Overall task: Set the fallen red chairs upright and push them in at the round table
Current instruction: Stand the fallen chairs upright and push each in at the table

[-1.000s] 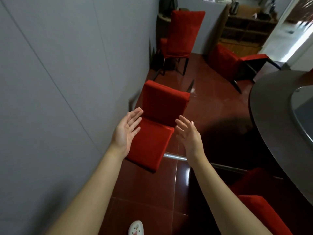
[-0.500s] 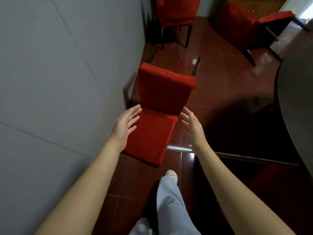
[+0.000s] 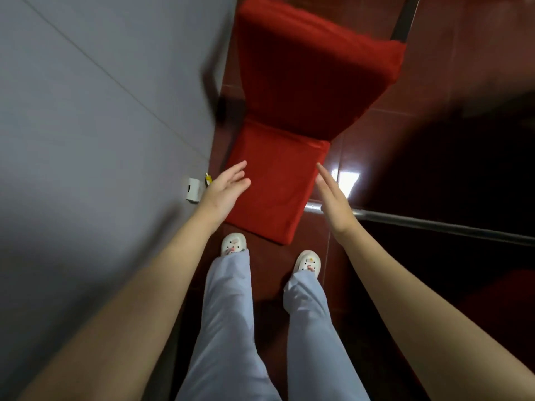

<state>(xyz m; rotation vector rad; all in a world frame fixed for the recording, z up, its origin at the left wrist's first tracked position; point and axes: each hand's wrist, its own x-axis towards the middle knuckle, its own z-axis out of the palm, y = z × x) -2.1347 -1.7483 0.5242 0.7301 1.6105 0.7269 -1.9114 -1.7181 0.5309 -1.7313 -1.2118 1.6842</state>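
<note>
Red chair (image 3: 292,91) lies tipped over on dark red floor (image 3: 451,70), close beside grey wall (image 3: 101,117), near pad flat in front of feet. Left hand (image 3: 223,191) and right hand (image 3: 333,198) flank near pad, fingers straight and spread, gripping nothing; contact with pad unclear

arms: bare, no sleeves | trousers (image 3: 228,328): loose, pale lilac-grey | shoes (image 3: 233,243): white clogs with small charms

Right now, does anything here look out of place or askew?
Yes: the red chair lies tipped over on the floor beside the grey wall, not on its legs. The left hand and right hand flank it, open.
</note>
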